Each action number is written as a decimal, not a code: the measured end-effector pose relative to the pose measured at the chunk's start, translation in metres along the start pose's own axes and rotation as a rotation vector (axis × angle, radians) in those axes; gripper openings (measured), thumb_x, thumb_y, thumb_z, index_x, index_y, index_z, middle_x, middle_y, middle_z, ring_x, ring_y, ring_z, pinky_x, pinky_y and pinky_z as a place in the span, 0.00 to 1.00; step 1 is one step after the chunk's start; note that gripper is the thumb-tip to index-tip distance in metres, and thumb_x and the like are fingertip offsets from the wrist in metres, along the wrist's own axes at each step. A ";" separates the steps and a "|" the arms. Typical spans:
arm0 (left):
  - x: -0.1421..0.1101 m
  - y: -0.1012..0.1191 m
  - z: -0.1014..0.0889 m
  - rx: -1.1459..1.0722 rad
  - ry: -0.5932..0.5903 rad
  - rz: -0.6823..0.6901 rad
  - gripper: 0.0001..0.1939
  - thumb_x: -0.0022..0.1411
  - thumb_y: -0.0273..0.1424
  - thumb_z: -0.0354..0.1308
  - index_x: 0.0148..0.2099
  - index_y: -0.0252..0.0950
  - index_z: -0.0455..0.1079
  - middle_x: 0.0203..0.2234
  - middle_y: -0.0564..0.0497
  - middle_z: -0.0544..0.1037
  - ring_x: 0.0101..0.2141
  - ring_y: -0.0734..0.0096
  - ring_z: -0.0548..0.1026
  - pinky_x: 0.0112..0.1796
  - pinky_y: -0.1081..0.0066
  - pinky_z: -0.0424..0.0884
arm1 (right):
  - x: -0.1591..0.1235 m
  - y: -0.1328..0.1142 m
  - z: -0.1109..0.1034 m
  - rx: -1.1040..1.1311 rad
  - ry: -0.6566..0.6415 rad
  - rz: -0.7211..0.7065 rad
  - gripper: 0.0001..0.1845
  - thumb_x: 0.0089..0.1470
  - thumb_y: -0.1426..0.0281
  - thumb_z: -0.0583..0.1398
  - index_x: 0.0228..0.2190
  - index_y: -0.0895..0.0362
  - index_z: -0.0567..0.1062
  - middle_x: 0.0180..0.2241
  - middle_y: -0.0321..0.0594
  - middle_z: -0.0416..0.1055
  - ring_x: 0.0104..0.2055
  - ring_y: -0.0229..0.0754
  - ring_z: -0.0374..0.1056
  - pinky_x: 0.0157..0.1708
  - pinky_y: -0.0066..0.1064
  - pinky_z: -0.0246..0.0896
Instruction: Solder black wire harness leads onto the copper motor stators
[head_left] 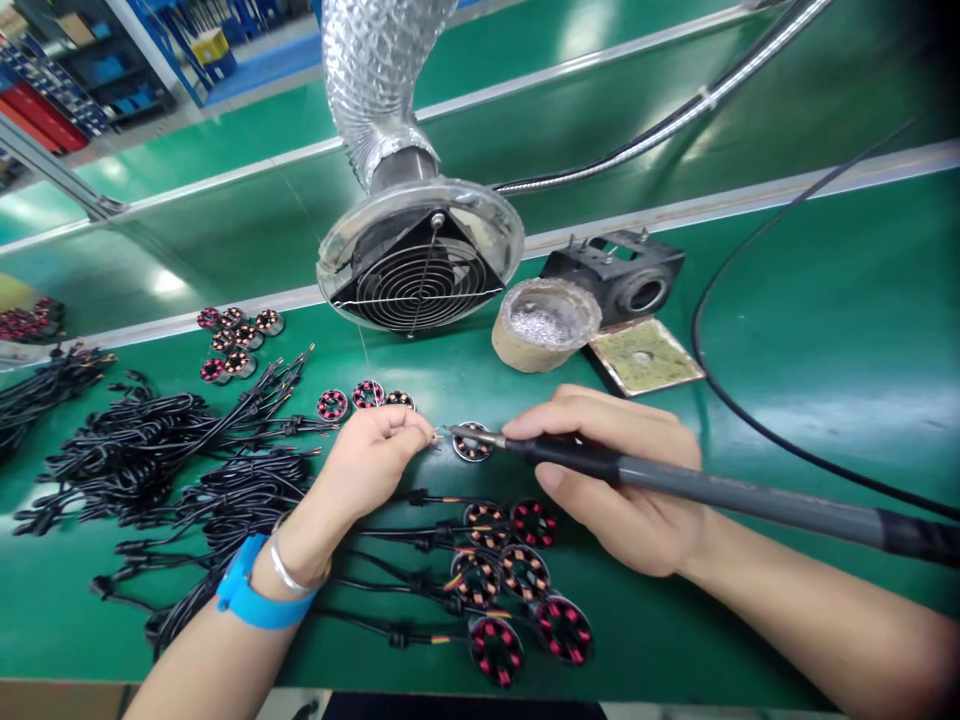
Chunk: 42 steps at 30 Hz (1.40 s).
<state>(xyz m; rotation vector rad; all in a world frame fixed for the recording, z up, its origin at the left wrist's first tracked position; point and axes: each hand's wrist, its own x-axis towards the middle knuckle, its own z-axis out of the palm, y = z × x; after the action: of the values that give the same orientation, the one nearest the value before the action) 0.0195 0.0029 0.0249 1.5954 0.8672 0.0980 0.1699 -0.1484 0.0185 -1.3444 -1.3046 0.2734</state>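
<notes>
My right hand point(630, 470) grips a soldering iron point(690, 485) like a pen, with its tip pointing left. My left hand point(382, 455) is pinched shut on thin wire, whose ends show at the fingertips beside the iron's tip. Whether it is solder, cable leads or both I cannot tell. Just beneath the tip lies a motor stator point(472, 442) with copper windings, partly covered by the iron. More stators point(332, 404), red and copper wound, sit behind my left hand. In front, several stators point(496, 650) lie beside black cables point(397, 635) with coloured lead ends.
A round fume extractor fan point(420, 280) hangs on a foil duct point(382, 80) above the work. Behind my right hand stand a solder-filled pot point(544, 325), a yellowish sponge tray point(645, 357) and a black metal holder point(615, 275). Bundled black cables point(135, 440) spread at left.
</notes>
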 end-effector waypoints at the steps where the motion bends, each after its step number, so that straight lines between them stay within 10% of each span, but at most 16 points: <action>1: 0.000 0.000 0.000 0.000 0.000 -0.001 0.09 0.49 0.33 0.54 0.24 0.33 0.68 0.17 0.58 0.65 0.21 0.79 0.58 0.26 0.76 0.56 | 0.000 0.000 0.000 0.002 -0.001 0.000 0.12 0.51 0.78 0.55 0.35 0.57 0.75 0.27 0.34 0.68 0.25 0.33 0.61 0.25 0.28 0.56; 42: -0.002 0.004 0.001 0.021 -0.010 -0.028 0.09 0.49 0.34 0.54 0.24 0.34 0.68 0.18 0.57 0.67 0.22 0.77 0.60 0.25 0.75 0.58 | -0.002 0.002 -0.001 0.003 -0.059 -0.111 0.15 0.48 0.79 0.56 0.38 0.57 0.77 0.26 0.37 0.64 0.25 0.36 0.61 0.21 0.30 0.57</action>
<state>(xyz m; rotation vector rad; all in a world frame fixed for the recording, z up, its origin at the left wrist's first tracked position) 0.0203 0.0012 0.0289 1.6011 0.8852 0.0610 0.1715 -0.1501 0.0160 -1.2645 -1.4221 0.2397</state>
